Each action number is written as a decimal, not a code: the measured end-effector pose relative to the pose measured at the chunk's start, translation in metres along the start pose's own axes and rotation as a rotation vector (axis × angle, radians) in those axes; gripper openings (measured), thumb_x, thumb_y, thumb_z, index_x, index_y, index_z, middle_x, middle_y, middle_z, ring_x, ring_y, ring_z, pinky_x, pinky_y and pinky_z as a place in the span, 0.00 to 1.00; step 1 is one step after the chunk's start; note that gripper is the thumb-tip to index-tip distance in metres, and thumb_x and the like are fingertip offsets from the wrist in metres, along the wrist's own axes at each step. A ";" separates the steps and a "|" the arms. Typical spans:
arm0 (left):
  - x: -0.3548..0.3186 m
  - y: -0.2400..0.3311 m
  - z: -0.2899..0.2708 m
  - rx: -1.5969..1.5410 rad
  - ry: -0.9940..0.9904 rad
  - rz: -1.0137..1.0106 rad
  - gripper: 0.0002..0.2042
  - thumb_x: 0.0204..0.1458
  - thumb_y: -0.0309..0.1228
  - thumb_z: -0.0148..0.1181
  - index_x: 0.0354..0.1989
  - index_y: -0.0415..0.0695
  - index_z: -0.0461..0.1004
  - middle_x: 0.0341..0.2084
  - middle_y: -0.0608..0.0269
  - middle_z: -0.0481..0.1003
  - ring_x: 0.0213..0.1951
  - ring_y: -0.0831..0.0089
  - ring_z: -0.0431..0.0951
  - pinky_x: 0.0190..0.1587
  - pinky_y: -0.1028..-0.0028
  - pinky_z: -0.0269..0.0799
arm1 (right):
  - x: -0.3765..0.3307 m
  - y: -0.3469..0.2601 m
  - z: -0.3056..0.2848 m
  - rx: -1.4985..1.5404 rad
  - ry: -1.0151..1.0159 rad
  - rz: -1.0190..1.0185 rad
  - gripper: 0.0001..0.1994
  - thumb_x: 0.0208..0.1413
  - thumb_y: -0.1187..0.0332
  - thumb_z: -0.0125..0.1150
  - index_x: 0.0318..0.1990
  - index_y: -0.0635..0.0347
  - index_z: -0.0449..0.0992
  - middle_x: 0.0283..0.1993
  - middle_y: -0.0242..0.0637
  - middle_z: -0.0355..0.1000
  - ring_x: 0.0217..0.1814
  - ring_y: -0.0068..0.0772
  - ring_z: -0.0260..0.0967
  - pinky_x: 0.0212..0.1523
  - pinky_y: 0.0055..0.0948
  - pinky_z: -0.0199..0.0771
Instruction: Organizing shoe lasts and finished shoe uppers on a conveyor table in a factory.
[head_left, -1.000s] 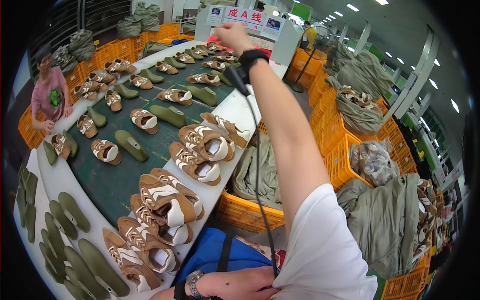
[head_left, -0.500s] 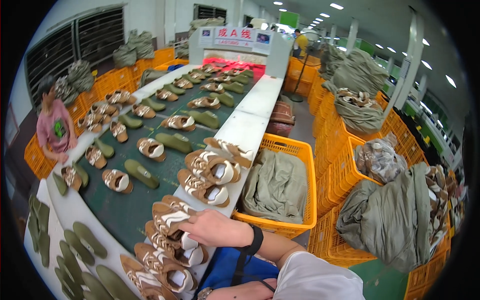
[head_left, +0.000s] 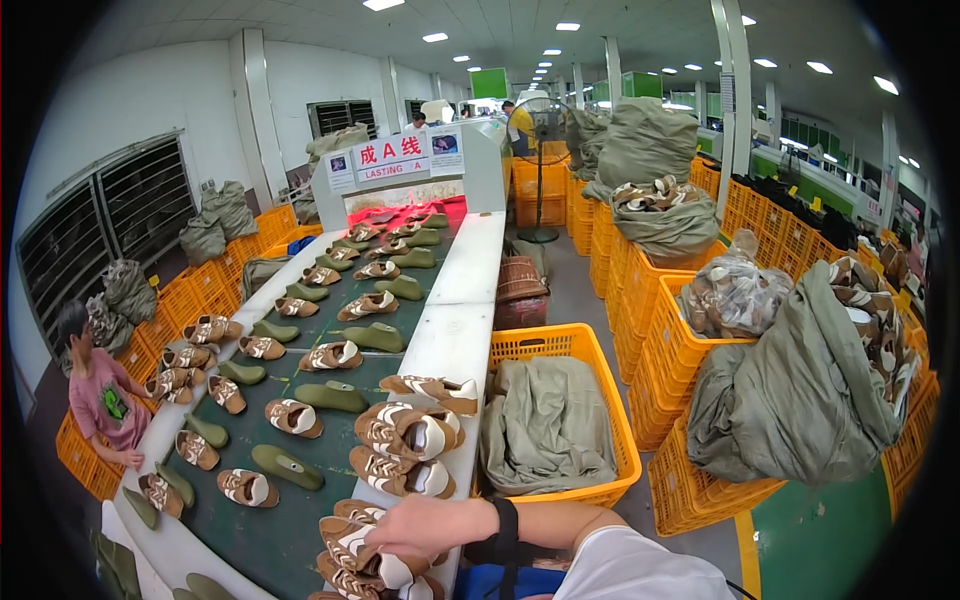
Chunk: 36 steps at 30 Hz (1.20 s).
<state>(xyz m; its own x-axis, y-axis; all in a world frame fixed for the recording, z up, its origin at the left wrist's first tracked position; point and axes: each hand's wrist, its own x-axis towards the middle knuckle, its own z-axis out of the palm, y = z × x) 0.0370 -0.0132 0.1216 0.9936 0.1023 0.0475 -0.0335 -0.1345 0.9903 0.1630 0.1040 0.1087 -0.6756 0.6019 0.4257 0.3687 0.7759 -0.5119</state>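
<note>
My right hand, wearing a dark wristband, reaches over the near right ledge. Its fingers are closed on a brown-and-white lace-up shoe in a row of similar shoes. Just beyond it, more of these shoes sit side by side along the ledge. The dark green conveyor belt carries brown shoes paired with green foot-shaped lasts. My left hand is out of view.
An orange crate with grey-green cloth stands right of the ledge. Stacked orange crates hold bagged shoes and large cloth bundles. A person in pink stands at the belt's left side. A machine spans the far end.
The view has tilted up and turned right, so the near scene sits lower. My right hand stays on the shoe row. The other forearm has dropped out of view.
</note>
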 end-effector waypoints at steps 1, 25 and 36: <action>0.000 -0.001 -0.002 -0.013 0.040 0.042 0.10 0.54 0.23 0.50 0.43 0.35 0.72 0.46 0.51 0.72 0.45 0.63 0.73 0.46 0.71 0.67 | 0.004 0.003 -0.002 -0.017 0.036 0.000 0.07 0.49 0.68 0.57 0.34 0.60 0.72 0.26 0.44 0.71 0.31 0.50 0.69 0.30 0.42 0.68; -0.331 -0.088 0.097 0.814 1.705 -1.181 0.20 0.55 0.38 0.53 0.49 0.33 0.69 0.49 0.41 0.69 0.53 0.49 0.66 0.56 0.63 0.59 | 0.006 0.048 0.108 0.197 0.127 0.002 0.09 0.50 0.65 0.54 0.38 0.56 0.75 0.37 0.39 0.72 0.42 0.44 0.67 0.45 0.38 0.67; -0.318 -0.128 0.070 0.502 1.943 -1.074 0.32 0.42 0.27 0.60 0.58 0.39 0.55 0.49 0.38 0.66 0.52 0.47 0.67 0.53 0.61 0.64 | -0.044 0.106 0.093 0.069 0.506 0.432 0.06 0.51 0.74 0.57 0.36 0.65 0.76 0.30 0.44 0.75 0.31 0.38 0.75 0.32 0.28 0.73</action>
<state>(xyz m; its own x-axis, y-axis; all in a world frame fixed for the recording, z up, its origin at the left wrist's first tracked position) -0.2672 -0.0971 -0.0298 -0.6513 0.7581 0.0317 0.5934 0.4829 0.6439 0.1730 0.1424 -0.0337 -0.0879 0.8832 0.4608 0.4863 0.4417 -0.7539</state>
